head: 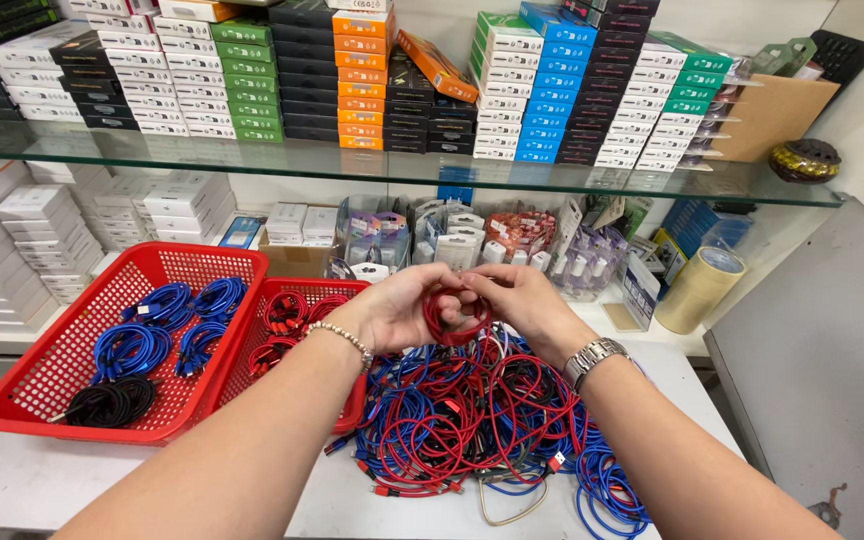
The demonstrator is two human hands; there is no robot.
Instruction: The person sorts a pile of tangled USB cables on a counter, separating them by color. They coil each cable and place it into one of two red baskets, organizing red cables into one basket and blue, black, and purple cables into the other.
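Red braided cable coil (pixel 455 318), pinched closed between left hand (pixel 392 312) and right hand (pixel 518 300): loops are best kept even, clear of the tangled red and blue cable pile (pixel 472 420) nearer.

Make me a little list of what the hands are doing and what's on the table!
left hand: holds one side of a red cable wound into a small loop
right hand: holds the other side of that loop
under the hands: tangled pile of cables, red, blue and black
big red basket: blue coils and a black coil
small red basket: red coils
glass shelf: stacked boxes
right side: roll of tape
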